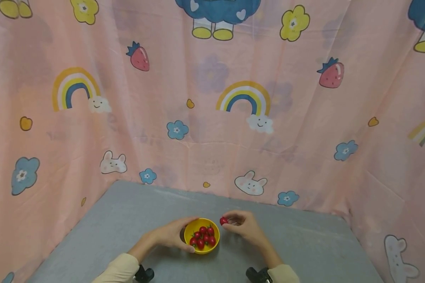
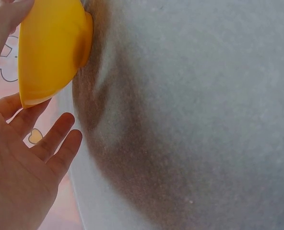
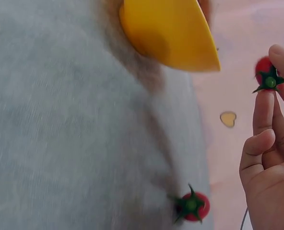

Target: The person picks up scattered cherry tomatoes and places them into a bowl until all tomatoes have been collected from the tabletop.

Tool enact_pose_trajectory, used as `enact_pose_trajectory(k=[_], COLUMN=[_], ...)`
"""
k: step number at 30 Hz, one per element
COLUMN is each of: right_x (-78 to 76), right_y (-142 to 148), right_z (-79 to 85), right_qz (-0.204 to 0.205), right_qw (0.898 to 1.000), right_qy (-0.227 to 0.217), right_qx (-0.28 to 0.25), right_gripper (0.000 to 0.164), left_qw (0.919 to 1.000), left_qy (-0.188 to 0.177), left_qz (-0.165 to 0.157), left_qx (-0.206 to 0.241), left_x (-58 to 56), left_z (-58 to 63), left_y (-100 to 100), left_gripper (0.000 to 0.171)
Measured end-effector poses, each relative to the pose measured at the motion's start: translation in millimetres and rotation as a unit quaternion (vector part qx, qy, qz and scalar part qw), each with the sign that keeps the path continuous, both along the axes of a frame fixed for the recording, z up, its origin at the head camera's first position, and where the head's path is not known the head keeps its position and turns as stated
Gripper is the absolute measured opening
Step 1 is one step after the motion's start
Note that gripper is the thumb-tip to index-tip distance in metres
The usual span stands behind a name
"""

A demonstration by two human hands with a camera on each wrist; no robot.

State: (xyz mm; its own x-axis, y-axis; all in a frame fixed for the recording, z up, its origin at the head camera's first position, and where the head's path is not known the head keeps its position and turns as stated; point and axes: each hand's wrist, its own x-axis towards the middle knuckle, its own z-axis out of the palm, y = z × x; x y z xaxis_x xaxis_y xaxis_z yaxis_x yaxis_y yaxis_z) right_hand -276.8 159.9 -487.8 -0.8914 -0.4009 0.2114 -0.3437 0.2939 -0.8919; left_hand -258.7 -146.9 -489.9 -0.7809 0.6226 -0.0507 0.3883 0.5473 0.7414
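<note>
A yellow bowl [image 1: 194, 226] stands on the grey table with several red cherry tomatoes [image 1: 200, 244] inside, some with green stems. My left hand [image 1: 170, 234] holds it from the left, thumb at the near rim and fingers round the far side; in the left wrist view the ring and little fingers are spread free of the yellow wall. Just right of the bowl, my right hand [image 1: 247, 228] pinches one cherry tomato [image 3: 266, 75] between thumb and fingertips, its green calyx showing. Another cherry tomato [image 3: 194, 207] lies on the table in the right wrist view, hidden in the head view.
The grey tabletop [image 1: 304, 243] reaches back to a pink printed curtain [image 1: 198, 157], which hangs along its rear and both sides. A black wrist camera [image 1: 144, 274] is strapped at the left cuff, with another black camera [image 1: 257, 275] at the right.
</note>
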Motion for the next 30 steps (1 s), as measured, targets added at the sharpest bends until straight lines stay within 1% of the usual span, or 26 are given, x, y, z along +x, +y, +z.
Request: enact_pose_trajectory(k=[5,8,12,18,23,26,30], right_x=[0.7,1.0,-1.0,-6.1,-6.9,-6.2,-7.0], right_y=[-9.1,-10.7,-7.3,5.0,19.3,29.6,43.5], right_z=[1.9,0.4,-2.1,-4.8,-4.5,-6.2,-12.6], right_qz=[0.036,0.044,0.029,0.018,0.009,0.002,-0.014], right_qw=[0.999,0.998,0.998,0.997,0.997,0.998,0.999], right_qy=[0.011,0.017,0.031,0.053,0.057,0.052,0.029], right_qx=[-0.025,-0.041,-0.054,-0.051,-0.049,-0.035,-0.004], right_gripper=[0.017,0.017,0.019,0.019,0.021,0.026,0.037], left_qw=[1.0000,1.0000,1.0000,1.0000,1.0000,1.0000,1.0000], left_qy=[-0.001,-0.003,-0.002,0.001,0.004,0.006,0.002], left_qz=[0.001,-0.001,0.001,0.003,0.001,-0.001,0.001], left_qx=[0.001,0.005,0.005,0.002,0.002,0.000,0.000], left_x=[0.2,0.7,1.1,1.0,1.1,1.1,1.6], left_z=[-0.6,0.2,0.6,0.5,1.2,1.5,1.5], left_y=[0.2,0.7,0.8,-0.1,-0.2,-0.2,-0.2], left_gripper=[0.091,0.092,0.092,0.092,0.092,0.091,0.091])
